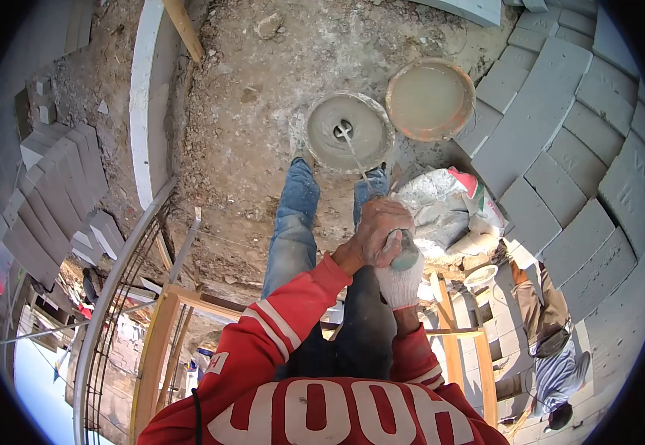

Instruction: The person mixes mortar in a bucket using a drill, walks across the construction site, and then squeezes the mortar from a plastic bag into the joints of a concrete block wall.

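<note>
My left hand [383,231], bare and dusty, is wrapped round the body of a power mixer [405,252]. My right hand [401,282], in a whitish work glove, is closed on the same tool, just below the other hand in the view. From the tool a thin metal shaft [355,154] runs down into a round bucket [315,137] of wet grey mix. The shaft's end sits in a dark hollow in the middle of the mix. Part of the tool is hidden by my hands. The bucket stands on the ground in front of my feet.
A basin of cloudy water [394,111] touches the bucket's right side. An open white bag [432,200] lies right of my legs. Grey blocks [534,96] line the right, and more blocks [55,185] stand left. Another person [560,371] is at lower right.
</note>
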Available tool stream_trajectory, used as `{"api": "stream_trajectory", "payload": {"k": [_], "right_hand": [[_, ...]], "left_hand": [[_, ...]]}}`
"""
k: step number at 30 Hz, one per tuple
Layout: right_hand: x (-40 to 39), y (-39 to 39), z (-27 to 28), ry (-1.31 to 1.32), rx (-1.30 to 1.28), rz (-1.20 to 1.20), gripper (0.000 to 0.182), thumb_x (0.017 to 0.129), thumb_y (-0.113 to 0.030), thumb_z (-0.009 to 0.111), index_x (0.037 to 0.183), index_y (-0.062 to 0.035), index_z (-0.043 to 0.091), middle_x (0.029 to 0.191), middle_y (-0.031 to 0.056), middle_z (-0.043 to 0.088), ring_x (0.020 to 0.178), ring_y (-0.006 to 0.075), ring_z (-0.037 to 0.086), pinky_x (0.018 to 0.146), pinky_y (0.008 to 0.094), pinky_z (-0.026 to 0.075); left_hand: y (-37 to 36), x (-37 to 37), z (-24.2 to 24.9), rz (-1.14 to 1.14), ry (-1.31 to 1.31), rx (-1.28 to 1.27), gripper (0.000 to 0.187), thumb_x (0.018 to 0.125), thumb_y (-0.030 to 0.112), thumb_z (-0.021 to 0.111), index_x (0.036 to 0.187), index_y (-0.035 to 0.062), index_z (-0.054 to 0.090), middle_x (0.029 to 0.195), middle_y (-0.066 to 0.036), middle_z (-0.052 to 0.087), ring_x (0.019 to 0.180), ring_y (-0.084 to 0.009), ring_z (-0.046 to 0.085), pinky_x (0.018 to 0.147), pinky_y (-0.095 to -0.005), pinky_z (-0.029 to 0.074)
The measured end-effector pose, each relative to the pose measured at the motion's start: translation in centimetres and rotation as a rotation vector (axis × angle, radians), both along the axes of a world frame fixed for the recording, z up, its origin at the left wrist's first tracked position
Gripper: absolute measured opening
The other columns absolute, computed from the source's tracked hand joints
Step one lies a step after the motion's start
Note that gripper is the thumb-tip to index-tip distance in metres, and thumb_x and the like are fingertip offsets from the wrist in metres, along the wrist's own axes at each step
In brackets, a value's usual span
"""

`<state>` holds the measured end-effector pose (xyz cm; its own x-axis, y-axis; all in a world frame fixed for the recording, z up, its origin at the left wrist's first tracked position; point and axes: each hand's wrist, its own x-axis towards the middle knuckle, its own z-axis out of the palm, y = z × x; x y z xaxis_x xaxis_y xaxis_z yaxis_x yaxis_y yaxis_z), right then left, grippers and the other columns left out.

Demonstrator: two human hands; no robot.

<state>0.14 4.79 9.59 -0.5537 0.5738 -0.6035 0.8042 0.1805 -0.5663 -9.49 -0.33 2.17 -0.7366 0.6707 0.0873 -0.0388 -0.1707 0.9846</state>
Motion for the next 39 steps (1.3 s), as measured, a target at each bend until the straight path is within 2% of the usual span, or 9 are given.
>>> {"api": "stream_trajectory", "payload": {"k": [6,11,13,17,21,23,26,29,39], "right_hand": [[0.9,-0.6,0.0,-0.031,0.0,0.079,0.025,0.076,-0.015,0.075,0.092,-0.0009,0.062,0.081,0.0128,0.066,0.074,0.0276,0.067,0.066,0.035,0.05],[9.0,-1.0,-3.1,-0.09,0.206,-0.035,0.033,0.087,-0.019,0.067,0.113,-0.0016,0.055,0.104,0.014,0.063,0.089,0.0289,0.062,0.074,0.036,0.05],[12.5,-0.2,-3.2,-0.222,-0.102,-0.368,0.029,0.094,-0.019,0.059,0.117,-0.0014,0.054,0.104,0.0134,0.062,0.087,0.0292,0.061,0.076,0.037,0.05],[22.2,0.7,-4.4,-0.356,-0.202,-0.16,0.027,0.096,-0.019,0.055,0.117,-0.0015,0.056,0.106,0.0089,0.062,0.088,0.0227,0.06,0.081,0.0364,0.049],[17.4,1.6,-2.8,-0.041,-0.307,-0.767,0.029,0.096,-0.02,0.057,0.119,-0.0027,0.056,0.11,0.0076,0.062,0.093,0.0207,0.059,0.082,0.0359,0.048],[20.6,1.5,-4.9,-0.017,-0.349,-0.88,0.033,0.095,-0.019,0.059,0.124,-0.0035,0.053,0.114,0.007,0.061,0.097,0.019,0.059,0.085,0.0335,0.049],[20.0,1.5,-4.4,-0.039,-0.423,-0.921,0.038,0.094,-0.017,0.061,0.128,-0.0038,0.051,0.118,0.0063,0.06,0.1,0.0171,0.06,0.086,0.031,0.05],[17.2,2.4,-2.4,-0.105,-0.5,-0.841,0.037,0.093,-0.016,0.061,0.126,-0.0031,0.052,0.118,0.0062,0.06,0.099,0.0168,0.06,0.084,0.0308,0.05],[16.9,1.8,-3.2,-0.094,-0.504,-0.804,0.034,0.094,-0.017,0.062,0.123,0.0005,0.057,0.111,0.0089,0.063,0.097,0.0189,0.06,0.083,0.0327,0.05]], "left_hand": [[-0.4,-0.5,0.1,-0.134,0.019,-0.048,0.018,0.071,0.012,0.055,0.083,0.0013,0.062,0.082,-0.02,0.065,0.07,-0.0373,0.063,0.069,-0.0451,0.051],[2.9,2.3,1.5,-0.329,0.032,-0.191,0.019,0.061,0.014,0.063,0.078,0.004,0.063,0.083,-0.016,0.065,0.08,-0.0354,0.061,0.075,-0.045,0.045],[4.7,5.3,1.1,-0.586,0.066,-0.425,0.023,0.065,0.022,0.069,0.081,0.0053,0.064,0.082,-0.014,0.064,0.091,-0.0346,0.059,0.081,-0.0436,0.043],[6.2,12.4,-0.7,-0.634,0.06,-0.509,0.036,0.071,0.036,0.07,0.094,0.0079,0.064,0.098,-0.016,0.061,0.103,-0.0355,0.054,0.088,-0.0442,0.042],[5.7,16.7,-3.0,-0.481,0.015,-0.407,0.045,0.079,0.047,0.061,0.104,0.01,0.054,0.119,-0.016,0.046,0.115,-0.0349,0.044,0.1,-0.0523,0.035],[7.5,12.0,0.3,-0.792,-0.097,-0.608,0.042,0.08,0.045,0.06,0.101,0.0098,0.054,0.111,-0.015,0.047,0.114,-0.0354,0.043,0.099,-0.0531,0.035],[7.5,11.8,0.1,-0.837,-0.08,-0.574,0.04,0.08,0.044,0.059,0.098,0.009,0.054,0.108,-0.015,0.048,0.113,-0.0358,0.042,0.098,-0.0545,0.035],[7.4,13.4,0.2,-0.634,0.08,-0.596,0.033,0.077,0.04,0.065,0.09,0.0106,0.058,0.1,-0.015,0.052,0.102,-0.0345,0.047,0.086,-0.0485,0.04],[7.7,12.0,-0.1,-0.674,0.152,-0.599,0.036,0.075,0.042,0.067,0.079,0.0069,0.064,0.088,-0.02,0.06,0.09,-0.0362,0.055,0.083,-0.0475,0.04]]}}
